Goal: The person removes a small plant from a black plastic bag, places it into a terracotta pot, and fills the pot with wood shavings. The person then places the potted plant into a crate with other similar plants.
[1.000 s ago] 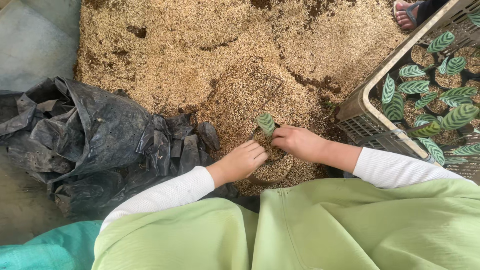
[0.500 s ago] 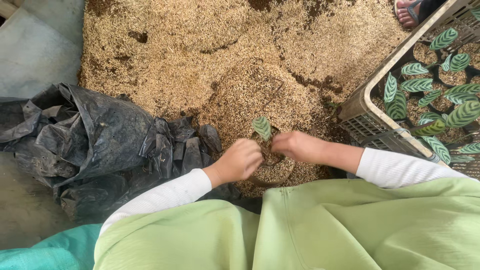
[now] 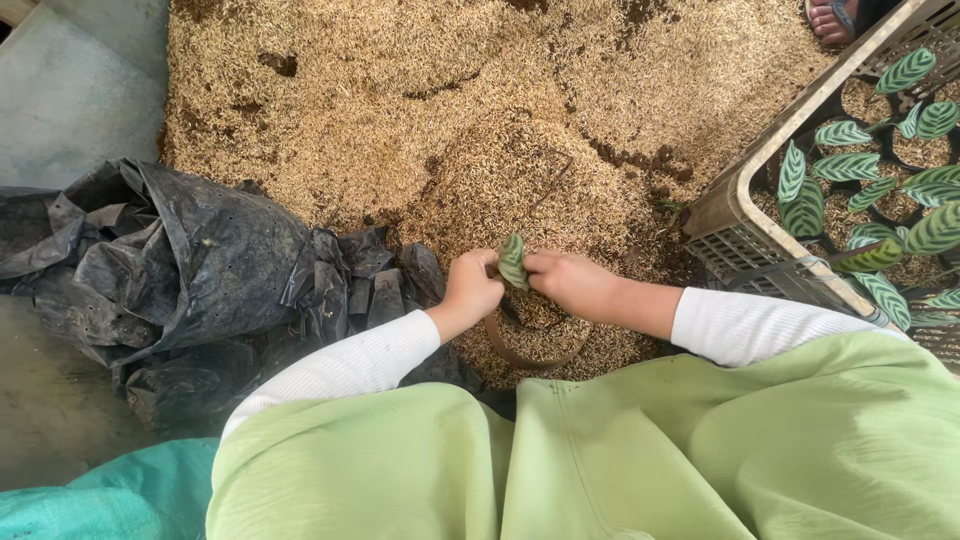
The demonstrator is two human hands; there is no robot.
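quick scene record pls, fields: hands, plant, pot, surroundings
left hand: at seedling, fingers curled beside its leaf
right hand: at seedling from the other side
seedling: one striped green leaf, upright between the hands
pot: round, filled with husk mix
husk pile: spread ahead
black bags: heaped on the left
crate: right, holds potted seedlings

Bags and a crate, no labels or screens

A heap of crumpled black plastic bags lies on the left beside the husk pile (some look perforated); a beige slatted crate of potted seedlings stands at right.
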